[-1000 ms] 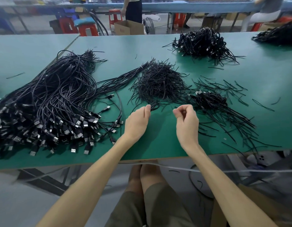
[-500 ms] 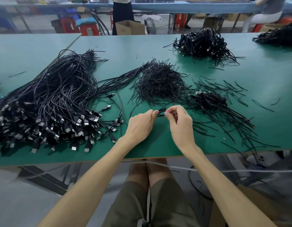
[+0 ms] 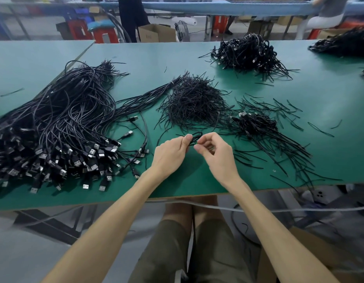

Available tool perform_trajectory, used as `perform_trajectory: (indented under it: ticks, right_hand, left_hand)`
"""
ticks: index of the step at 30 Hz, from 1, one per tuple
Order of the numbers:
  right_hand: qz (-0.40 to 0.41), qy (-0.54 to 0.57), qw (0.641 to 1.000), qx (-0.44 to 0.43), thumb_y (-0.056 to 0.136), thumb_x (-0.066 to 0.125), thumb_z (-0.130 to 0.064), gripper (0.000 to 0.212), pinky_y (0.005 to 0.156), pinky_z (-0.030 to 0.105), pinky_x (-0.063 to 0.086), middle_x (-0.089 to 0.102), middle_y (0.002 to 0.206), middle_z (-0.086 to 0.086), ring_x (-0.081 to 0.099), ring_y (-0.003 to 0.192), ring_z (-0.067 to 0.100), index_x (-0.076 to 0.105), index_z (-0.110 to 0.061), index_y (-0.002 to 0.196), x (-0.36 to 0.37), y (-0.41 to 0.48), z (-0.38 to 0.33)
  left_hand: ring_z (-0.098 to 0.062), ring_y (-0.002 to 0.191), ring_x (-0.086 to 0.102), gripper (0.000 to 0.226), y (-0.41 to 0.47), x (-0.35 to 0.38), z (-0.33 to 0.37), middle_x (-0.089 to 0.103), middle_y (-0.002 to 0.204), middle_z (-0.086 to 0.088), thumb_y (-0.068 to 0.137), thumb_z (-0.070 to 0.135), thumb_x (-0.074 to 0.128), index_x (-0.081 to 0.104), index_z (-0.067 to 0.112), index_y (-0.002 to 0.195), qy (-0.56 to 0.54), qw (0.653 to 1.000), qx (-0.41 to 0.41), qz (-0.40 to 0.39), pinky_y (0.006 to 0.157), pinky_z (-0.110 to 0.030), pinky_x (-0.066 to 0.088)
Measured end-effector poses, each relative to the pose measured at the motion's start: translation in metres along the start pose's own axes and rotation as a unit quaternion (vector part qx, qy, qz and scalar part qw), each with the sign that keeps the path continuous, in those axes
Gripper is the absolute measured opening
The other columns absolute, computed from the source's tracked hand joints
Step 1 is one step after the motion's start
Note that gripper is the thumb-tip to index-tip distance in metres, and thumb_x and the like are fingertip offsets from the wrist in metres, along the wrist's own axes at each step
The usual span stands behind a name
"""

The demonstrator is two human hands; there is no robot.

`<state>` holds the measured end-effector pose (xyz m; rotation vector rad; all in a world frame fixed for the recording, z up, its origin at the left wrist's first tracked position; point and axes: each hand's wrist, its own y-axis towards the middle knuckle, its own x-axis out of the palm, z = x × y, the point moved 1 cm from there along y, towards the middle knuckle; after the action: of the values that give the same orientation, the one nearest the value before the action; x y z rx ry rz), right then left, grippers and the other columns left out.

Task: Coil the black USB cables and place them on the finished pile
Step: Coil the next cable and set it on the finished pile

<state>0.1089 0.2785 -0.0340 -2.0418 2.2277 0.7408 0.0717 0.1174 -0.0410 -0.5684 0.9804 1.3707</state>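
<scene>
Left hand [image 3: 168,154] and right hand [image 3: 215,156] meet just above the near edge of the green table [image 3: 330,111], each pinching one side of a small black loop [image 3: 195,137] between thumb and fingertips, in what looks like the start of coiling or tying a cable; most of the job appears to lie ahead, with a large heap of uncoiled USB cables [image 3: 54,123] spread across the table's left side, plugs fanned toward the worker, while only a small cluster of coiled bundles [image 3: 256,124] sits just right of the hands on scattered ties, and a larger mound of bundles [image 3: 246,52] lies farther back; which of the two serves as the finished pile cannot be told; a heap of short black ties [image 3: 193,101] stands between; whether the pinched loop is a cable or a tie is too fine to make out, and the fingers hide its ends
</scene>
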Motion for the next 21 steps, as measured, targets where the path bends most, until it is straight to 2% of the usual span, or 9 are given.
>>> perform_trajectory:
  ticks: [4,8,13,17,19,21]
  right_hand:
    - [0.006,0.027,0.999,0.026,0.085,0.082,-0.016,0.023,0.069,0.019,0.047,0.066,0.078,-0.009,0.059,0.071,0.003,0.059,-0.020,0.087,-0.007,0.000,0.004]
    - [-0.001,0.031,0.999,0.044,0.080,0.086,-0.019,0.030,0.072,0.029,0.050,0.066,0.077,-0.006,0.059,0.072,0.006,0.057,-0.015,0.088,-0.006,-0.001,0.003]
    - [0.012,0.061,0.996,0.063,0.076,0.089,-0.020,0.035,0.072,0.024,0.050,0.067,0.078,-0.005,0.061,0.072,0.004,0.056,-0.015,0.089,-0.008,0.000,0.005]
    - [0.020,0.111,0.989,0.100,0.075,0.089,-0.020,0.041,0.079,0.036,0.054,0.069,0.077,0.002,0.064,0.074,0.014,0.053,-0.013,0.094,-0.014,0.001,0.009]
    - [-0.009,0.124,0.986,0.114,0.076,0.089,-0.020,0.046,0.074,0.032,0.054,0.072,0.075,0.003,0.062,0.067,0.014,0.048,-0.014,0.097,-0.014,0.002,0.009]
    - [-0.029,0.125,0.984,0.119,0.077,0.088,-0.021,0.048,0.067,0.021,0.051,0.074,0.074,0.002,0.059,0.060,0.011,0.046,-0.015,0.100,-0.012,0.003,0.008]
  left_hand:
    - [-0.026,0.071,0.057,0.064,0.000,0.003,0.005,0.059,0.069,-0.001,0.105,0.062,0.016,0.045,0.017,0.069,-0.011,1.000,-0.005,-0.006,0.064,-0.038,0.037]
    - [-0.029,0.073,0.058,0.062,-0.002,0.002,0.003,0.058,0.067,0.002,0.105,0.061,0.014,0.042,0.022,0.066,0.012,1.000,-0.004,-0.003,0.068,-0.039,0.040]
    - [-0.026,0.068,0.056,0.063,-0.002,0.003,0.002,0.055,0.064,0.003,0.104,0.063,0.012,0.041,0.022,0.065,0.013,1.000,0.003,0.004,0.063,-0.038,0.034]
    - [-0.021,0.065,0.056,0.064,-0.003,0.007,0.004,0.058,0.063,0.004,0.104,0.063,0.012,0.041,0.024,0.063,0.006,1.000,0.012,0.000,0.060,-0.037,0.032]
    - [-0.021,0.064,0.056,0.064,-0.002,0.006,0.006,0.057,0.063,0.004,0.102,0.064,0.010,0.041,0.023,0.064,0.006,1.000,0.015,0.003,0.058,-0.035,0.031]
    - [-0.020,0.063,0.055,0.064,-0.002,0.004,0.005,0.056,0.063,0.003,0.102,0.065,0.008,0.040,0.023,0.065,0.008,1.000,0.022,0.006,0.057,-0.034,0.030]
